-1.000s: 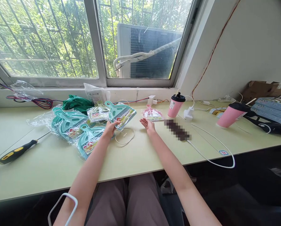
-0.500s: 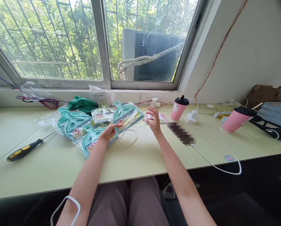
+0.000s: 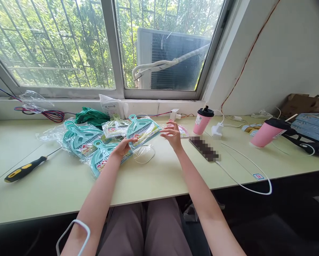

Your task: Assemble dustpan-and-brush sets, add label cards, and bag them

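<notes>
My left hand is closed on the lower left of a teal dustpan-and-brush set in clear plastic wrap, its thumb across the front. The set is tilted, with the handle ring up. My right hand is at the right edge of this set, fingers bent and apart, fingertips close to the wrapper; whether they touch it I cannot tell. More wrapped teal dustpan sets lie in a pile to the left, one partly behind my left hand. A paler green set lies behind them.
A pink wrapped set lies behind my right hand. To the right are a phone with a white cable and two pink cups. A screwdriver lies at left. A green bag is by the window.
My right hand has bent its fingers and brought the fingertips to the right edge of the held set. My left hand keeps its hold. The whole view has shifted slightly.
</notes>
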Action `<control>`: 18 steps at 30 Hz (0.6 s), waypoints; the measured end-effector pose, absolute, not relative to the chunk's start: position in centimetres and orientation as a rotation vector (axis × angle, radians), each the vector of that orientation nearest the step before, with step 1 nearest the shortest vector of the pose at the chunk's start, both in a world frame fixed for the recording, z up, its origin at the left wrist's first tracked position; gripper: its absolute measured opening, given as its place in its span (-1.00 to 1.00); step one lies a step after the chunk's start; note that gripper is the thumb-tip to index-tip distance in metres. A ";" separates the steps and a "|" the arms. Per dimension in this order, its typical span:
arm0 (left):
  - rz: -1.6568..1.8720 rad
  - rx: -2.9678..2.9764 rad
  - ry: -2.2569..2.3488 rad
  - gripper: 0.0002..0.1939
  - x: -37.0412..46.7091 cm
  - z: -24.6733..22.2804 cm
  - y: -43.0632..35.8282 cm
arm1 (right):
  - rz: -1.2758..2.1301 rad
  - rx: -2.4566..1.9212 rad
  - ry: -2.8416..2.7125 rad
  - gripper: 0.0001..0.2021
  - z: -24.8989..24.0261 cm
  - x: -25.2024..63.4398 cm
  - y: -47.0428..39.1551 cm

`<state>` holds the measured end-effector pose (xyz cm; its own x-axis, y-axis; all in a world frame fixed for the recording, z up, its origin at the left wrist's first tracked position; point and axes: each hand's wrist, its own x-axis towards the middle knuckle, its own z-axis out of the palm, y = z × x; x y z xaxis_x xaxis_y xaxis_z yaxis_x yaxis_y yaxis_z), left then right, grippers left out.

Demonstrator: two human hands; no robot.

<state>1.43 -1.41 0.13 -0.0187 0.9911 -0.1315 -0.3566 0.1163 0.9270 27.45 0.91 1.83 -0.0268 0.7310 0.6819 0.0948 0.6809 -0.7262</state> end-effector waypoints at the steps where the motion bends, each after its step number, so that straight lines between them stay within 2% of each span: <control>1: 1.297 0.821 1.027 -0.78 1.4 0.0 -1.3 | 0.585 -0.713 -1.540 -0.88 1.8 27.4 0.9; 11: 1.149 0.816 1.058 -0.75 1.5 0.1 -1.2 | 0.489 -0.738 -1.593 -0.93 1.4 27.5 1.6; 18: 1.063 0.875 1.078 -0.68 3.1 0.2 -1.3 | 0.563 -0.807 -1.532 -0.91 -0.7 28.0 3.5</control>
